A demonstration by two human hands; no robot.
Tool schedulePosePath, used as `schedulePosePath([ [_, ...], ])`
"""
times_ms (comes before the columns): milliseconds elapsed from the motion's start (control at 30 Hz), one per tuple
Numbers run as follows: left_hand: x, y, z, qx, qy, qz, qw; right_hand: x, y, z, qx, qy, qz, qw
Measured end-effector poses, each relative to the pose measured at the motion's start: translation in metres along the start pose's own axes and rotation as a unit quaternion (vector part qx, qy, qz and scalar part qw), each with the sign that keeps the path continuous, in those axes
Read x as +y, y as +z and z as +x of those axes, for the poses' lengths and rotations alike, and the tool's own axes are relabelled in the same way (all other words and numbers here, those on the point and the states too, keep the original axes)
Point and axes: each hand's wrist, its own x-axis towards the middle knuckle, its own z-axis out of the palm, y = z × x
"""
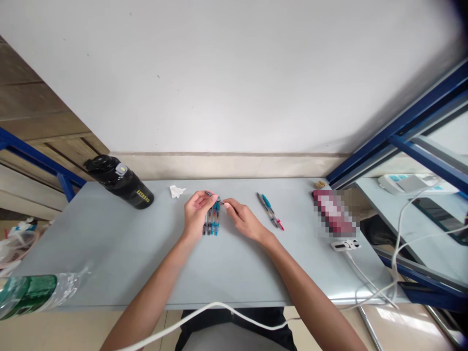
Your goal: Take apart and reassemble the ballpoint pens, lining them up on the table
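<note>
Above a row of several pens (211, 223) on the grey table, my left hand (198, 209) pinches a dark pen (220, 200). My right hand (243, 218) is closed at the other end of that same pen, its thumb and fingers pressed together. Whether the pen is whole or has its cap off is too small to tell. The row lies side by side, with dark and blue ends towards me; my fingers partly cover the far ends. Right of my right hand lie a grey pen (266, 208) and a blue pen (269, 206), close together and slanted.
A black bottle (124, 183) and a crumpled white tissue (177, 191) are at the back left. A green plastic bottle (34, 295) is at the front left. On the right are a blurred red object (334, 212), a white power strip (345, 245) and a white cable (397, 253).
</note>
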Motion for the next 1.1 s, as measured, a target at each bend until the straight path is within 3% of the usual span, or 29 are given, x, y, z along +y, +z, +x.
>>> schedulePosePath([
  [267, -0.005, 0.000, -0.002, -0.021, -0.010, 0.064, 0.998, 0.011, 0.002, 0.001, 0.022, -0.038, -0.005, 0.999],
  [433, -0.006, 0.002, -0.002, -0.010, 0.007, 0.056, 0.998, 0.005, 0.002, 0.000, 0.008, -0.038, -0.030, 0.999],
  [667, 0.005, 0.000, -0.004, -0.088, 0.002, 0.030, 0.996, 0.006, -0.004, 0.003, 0.048, -0.042, -0.055, 0.996],
  [933, -0.002, -0.002, 0.003, 0.026, -0.015, 0.031, 0.999, 0.010, -0.003, 0.001, 0.055, -0.029, -0.050, 0.997],
  [1100, 0.002, -0.007, 0.009, 0.050, -0.008, 0.014, 0.999, 0.008, -0.005, 0.001, 0.058, -0.044, -0.118, 0.990],
])
